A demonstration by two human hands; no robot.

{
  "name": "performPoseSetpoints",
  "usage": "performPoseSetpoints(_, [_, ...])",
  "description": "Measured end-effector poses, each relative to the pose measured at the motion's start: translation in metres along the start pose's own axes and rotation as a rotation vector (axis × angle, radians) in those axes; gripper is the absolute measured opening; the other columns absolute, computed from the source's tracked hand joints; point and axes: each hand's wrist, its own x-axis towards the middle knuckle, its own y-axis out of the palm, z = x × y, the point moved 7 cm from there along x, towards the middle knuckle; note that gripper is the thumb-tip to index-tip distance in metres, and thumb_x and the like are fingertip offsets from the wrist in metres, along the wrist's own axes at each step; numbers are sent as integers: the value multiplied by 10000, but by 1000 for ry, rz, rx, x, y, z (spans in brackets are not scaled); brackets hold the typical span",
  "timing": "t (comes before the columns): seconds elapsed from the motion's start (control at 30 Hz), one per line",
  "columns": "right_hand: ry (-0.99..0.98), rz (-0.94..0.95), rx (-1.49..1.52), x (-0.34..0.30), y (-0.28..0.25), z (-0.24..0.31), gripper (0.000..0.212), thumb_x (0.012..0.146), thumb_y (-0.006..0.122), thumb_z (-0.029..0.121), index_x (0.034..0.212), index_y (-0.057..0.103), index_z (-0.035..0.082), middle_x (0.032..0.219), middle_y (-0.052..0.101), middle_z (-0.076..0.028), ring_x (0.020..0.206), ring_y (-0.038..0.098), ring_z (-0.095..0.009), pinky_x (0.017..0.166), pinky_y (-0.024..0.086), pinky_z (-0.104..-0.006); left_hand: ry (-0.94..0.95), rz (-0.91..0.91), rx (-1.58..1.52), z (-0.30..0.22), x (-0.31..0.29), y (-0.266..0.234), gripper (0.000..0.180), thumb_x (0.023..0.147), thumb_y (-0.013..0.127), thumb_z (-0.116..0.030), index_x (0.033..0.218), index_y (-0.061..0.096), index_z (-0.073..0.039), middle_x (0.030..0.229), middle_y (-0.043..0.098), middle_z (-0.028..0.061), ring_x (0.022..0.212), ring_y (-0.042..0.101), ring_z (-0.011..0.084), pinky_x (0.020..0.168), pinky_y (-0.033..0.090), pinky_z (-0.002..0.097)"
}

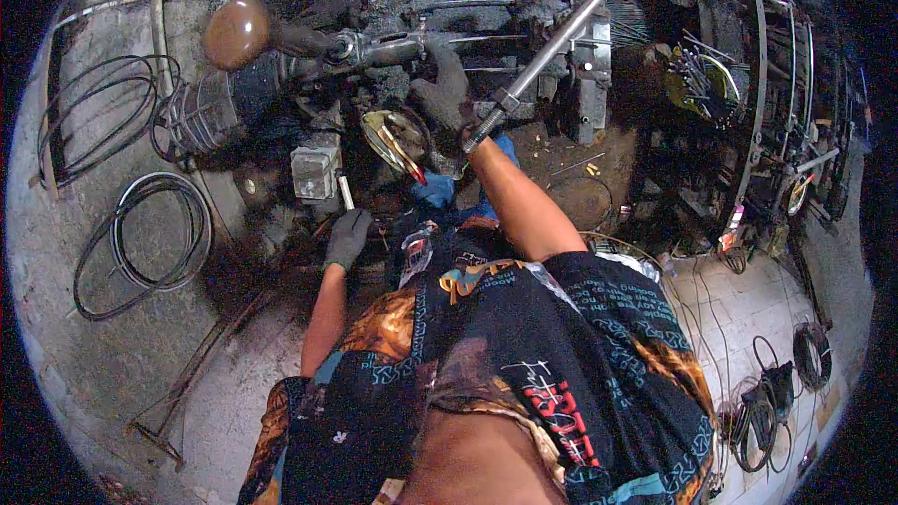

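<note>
My left hand (348, 238), in a dark grey glove, is closed at the near side of the machine, around the lower end of a short pale rod (346, 192). Beside that rod stands a grey metal box (316, 172). My right hand (444, 89), gloved in grey, reaches forward to the machine's dark metal bar (398, 49). Its thumb is spread to the left, and its fingertips are hard to make out against the bar. A long steel rod with nuts and a threaded end (561, 42) slants across, over my right wrist. A round container with tools (395, 140) sits between my hands.
A brown ball knob (236, 33) stands out at the machine's left. Coiled cable (159, 243) lies on the left floor. To the right are a container of thin metal rods (702, 84), a metal rack (756, 84) and more cable coils (762, 416).
</note>
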Motion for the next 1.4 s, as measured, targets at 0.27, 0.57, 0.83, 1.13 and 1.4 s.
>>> performPoseSetpoints(0.27, [-232, -84, 87, -31, 21, -47, 726, 852, 743, 411, 1448, 480, 89, 1441, 517, -223, 1348, 482, -409, 1114, 412, -494, -155, -21, -233, -27, 15, -16, 420, 1006, 529, -360, 1145, 676, 8, 1162, 676, 249, 1124, 613, 439, 989, 473, 471])
performPoseSetpoints(0.57, [783, 476, 1262, -65, -34, -39, 575, 1033, 467, 457, 1337, 564, -21, 1191, 686, -179, 1127, 644, -331, 1058, 492, -496, -317, 31, -291, 42, 25, 32, 497, 985, 551, -435, 1164, 689, 7, 1159, 684, 261, 1119, 630, 435, 951, 485, 449])
performPoseSetpoints(0.83, [954, 270, 1477, -68, -72, 50, 668, 916, 449, 787, 882, 619, 142, 744, 603, -61, 675, 572, -270, 669, 510, -465, -202, -108, -77, 120, 39, 107, 542, 958, 581, -464, 1174, 689, 21, 1169, 690, 266, 1127, 648, 406, 979, 488, 443])
performPoseSetpoints(1.13, [956, 398, 987, -88, -115, 26, 612, 925, 459, 779, 751, 523, 195, 567, 408, 43, 442, 363, -153, 432, 300, -320, -190, -135, -126, 57, 64, 6, 505, 992, 556, -425, 1202, 678, 18, 1226, 687, 224, 1153, 638, 380, 986, 481, 422])
performPoseSetpoints(1.4, [846, 372, 168, -36, -278, -7, 432, 962, 612, 584, 828, 622, 173, 657, 484, 74, 508, 397, -80, 441, 284, -262, -119, -393, -230, -34, 98, -152, 443, 1017, 570, -353, 1264, 662, 2, 1258, 679, 178, 1178, 634, 275, 1027, 460, 380])
